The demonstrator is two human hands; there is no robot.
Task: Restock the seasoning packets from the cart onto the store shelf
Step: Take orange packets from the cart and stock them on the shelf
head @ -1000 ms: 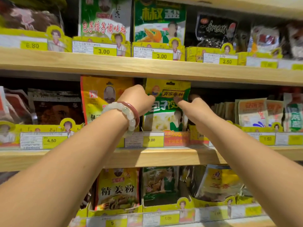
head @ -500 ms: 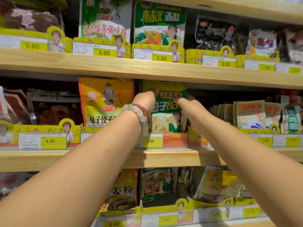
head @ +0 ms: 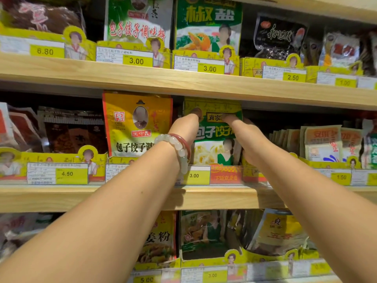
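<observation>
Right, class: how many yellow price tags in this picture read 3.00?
4: two side by side on the upper shelf, the left 3.00 tag and the right 3.00 tag; the middle-shelf 3.00 tag; the bottom-shelf 3.00 tag. Blurred or arm-covered tags may hide more.

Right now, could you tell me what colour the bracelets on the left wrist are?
Pale whitish-green beads plus a red band, head view.

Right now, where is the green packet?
The green packet stands mid-frame on the middle shelf, right of the yellow packet, held by both hands.
</observation>
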